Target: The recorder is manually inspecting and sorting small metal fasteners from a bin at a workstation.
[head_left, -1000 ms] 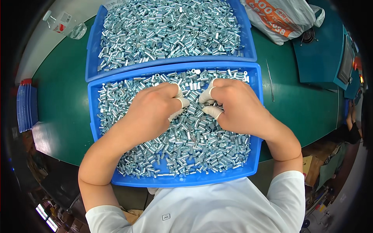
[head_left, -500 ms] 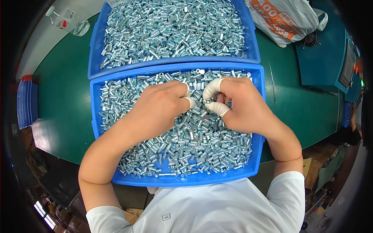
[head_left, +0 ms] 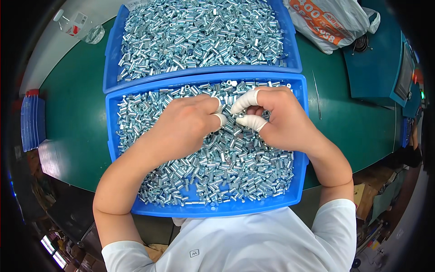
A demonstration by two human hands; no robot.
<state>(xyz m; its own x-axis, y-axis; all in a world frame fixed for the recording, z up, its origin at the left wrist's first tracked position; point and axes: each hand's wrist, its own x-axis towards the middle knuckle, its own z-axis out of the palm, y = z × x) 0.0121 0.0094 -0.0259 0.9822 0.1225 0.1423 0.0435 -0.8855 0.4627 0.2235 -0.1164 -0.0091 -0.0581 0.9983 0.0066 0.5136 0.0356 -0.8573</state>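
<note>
Both my hands are over the near blue bin (head_left: 235, 209), which is filled with small silvery metal sleeves (head_left: 226, 156). My left hand (head_left: 188, 119) reaches in from the left, with white finger cots on thumb and forefinger. Those two are pinched together; whatever sits between them is hidden. Facing it, my right hand (head_left: 276, 115) wears the same white cots. A small metal sleeve (head_left: 240, 115) shows end-on between its thumb and curved forefinger. The two sets of fingertips are a short gap apart.
Behind stands a second blue bin (head_left: 190, 71) full of similar sleeves. Around lie a clear bottle (head_left: 81, 28), stacked blue trays (head_left: 32, 121), a thin metal rod (head_left: 316, 95), a plastic bag (head_left: 333, 22) and a teal machine (head_left: 378, 68), all on the green table (head_left: 72, 109).
My right thumb and forefinger have shifted slightly left, nearer to my left fingertips. The left hand has hardly moved.
</note>
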